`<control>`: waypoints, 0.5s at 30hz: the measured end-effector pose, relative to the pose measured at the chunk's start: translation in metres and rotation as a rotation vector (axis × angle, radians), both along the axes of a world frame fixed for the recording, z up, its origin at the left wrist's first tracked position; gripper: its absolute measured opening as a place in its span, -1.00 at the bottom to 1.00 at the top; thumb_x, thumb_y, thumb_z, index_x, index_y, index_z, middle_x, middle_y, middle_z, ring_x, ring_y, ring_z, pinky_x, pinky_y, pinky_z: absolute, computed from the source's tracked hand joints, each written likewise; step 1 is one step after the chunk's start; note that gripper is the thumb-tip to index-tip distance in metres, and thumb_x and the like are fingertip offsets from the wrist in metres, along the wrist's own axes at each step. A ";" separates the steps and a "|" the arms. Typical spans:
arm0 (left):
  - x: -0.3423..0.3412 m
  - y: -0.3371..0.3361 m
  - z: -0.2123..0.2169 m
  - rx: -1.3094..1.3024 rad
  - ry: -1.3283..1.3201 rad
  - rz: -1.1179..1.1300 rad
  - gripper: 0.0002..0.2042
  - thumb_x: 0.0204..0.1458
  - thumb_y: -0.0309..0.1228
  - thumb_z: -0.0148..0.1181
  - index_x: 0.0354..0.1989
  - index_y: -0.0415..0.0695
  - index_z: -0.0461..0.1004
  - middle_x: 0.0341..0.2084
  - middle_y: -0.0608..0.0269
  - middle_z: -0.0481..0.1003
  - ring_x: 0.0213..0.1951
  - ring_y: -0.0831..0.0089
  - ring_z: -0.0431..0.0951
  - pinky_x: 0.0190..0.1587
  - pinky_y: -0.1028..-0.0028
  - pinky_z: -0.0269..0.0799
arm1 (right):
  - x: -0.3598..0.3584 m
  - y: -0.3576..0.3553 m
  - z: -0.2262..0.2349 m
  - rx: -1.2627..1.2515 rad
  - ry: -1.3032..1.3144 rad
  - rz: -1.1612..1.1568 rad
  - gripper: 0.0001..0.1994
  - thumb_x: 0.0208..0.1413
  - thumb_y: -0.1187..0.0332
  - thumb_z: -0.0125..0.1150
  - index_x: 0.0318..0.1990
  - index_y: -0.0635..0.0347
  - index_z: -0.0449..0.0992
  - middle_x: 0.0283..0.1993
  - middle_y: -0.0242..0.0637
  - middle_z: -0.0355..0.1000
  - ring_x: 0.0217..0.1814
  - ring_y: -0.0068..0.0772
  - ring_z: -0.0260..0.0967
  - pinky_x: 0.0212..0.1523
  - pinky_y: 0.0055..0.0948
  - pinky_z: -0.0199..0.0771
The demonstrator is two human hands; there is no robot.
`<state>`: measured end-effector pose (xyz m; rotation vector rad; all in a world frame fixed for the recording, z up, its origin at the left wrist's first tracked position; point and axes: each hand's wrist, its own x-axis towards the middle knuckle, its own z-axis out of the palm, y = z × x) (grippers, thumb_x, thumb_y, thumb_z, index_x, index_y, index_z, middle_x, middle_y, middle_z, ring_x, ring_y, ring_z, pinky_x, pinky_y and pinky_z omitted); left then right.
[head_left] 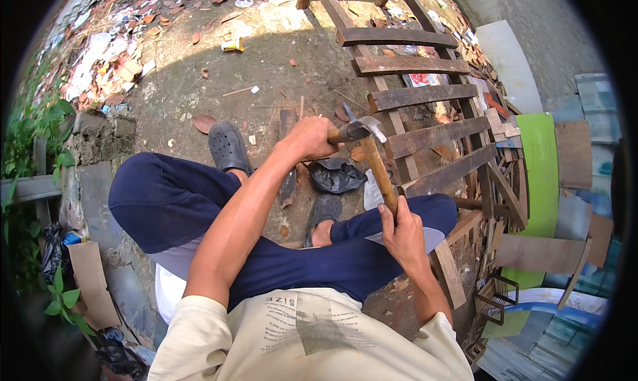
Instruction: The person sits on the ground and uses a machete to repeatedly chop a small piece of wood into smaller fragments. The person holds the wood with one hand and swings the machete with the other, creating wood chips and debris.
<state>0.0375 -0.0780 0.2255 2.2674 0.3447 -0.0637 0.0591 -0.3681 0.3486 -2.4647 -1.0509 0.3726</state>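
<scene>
My left hand [308, 139] is closed around a short brown wooden grip that runs into a hammer [364, 129], whose metal head has a bright curved end. A long light wooden handle [379, 172] is wrapped by the fingers of my right hand [404, 233] and slants up to meet that head. A narrow bluish blade tip [349, 112] shows just beyond the crossing. Whether these are one tool or two crossing, I cannot tell. Both hands are beside a slatted wooden frame [425, 98], which lies to the right of my feet.
A black plastic bag [337, 175] lies between my clogs [229, 146]. Wood scraps, a green board [535, 175] and a small wire rack [495, 298] crowd the right. Dry leaves and litter [106, 65] cover the far left, near a broken block [101, 142]. A yellow wrapper [232, 45] lies farther off.
</scene>
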 end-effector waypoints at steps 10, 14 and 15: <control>0.001 -0.001 0.001 -0.029 -0.045 -0.019 -0.76 -0.19 -0.27 0.38 -0.41 -0.18 0.63 -0.46 -0.14 0.61 -0.33 -0.16 0.64 -0.25 0.05 0.56 | -0.006 0.001 0.012 0.282 0.078 -0.114 -0.73 0.38 0.28 0.21 -0.19 0.38 0.40 -0.60 0.00 0.39 -0.63 0.04 0.40 -0.57 -0.21 0.33; -0.012 0.005 -0.013 0.013 -0.051 -0.023 -0.73 -0.19 -0.25 0.39 -0.38 -0.18 0.63 -0.45 -0.14 0.62 -0.33 -0.16 0.64 -0.23 0.06 0.57 | -0.004 0.006 0.024 0.042 0.108 -0.029 -0.74 0.38 0.30 0.22 -0.25 0.34 0.39 -0.61 0.00 0.38 -0.63 0.06 0.41 -0.56 -0.21 0.32; -0.009 0.011 -0.013 0.024 -0.033 -0.037 -0.71 -0.19 -0.23 0.40 -0.34 -0.17 0.63 -0.42 -0.15 0.62 -0.31 -0.16 0.64 -0.21 0.05 0.57 | 0.000 0.016 0.034 0.144 0.080 -0.048 -0.74 0.39 0.29 0.21 -0.26 0.32 0.39 -0.62 -0.08 0.35 -0.66 -0.09 0.37 -0.57 -0.25 0.30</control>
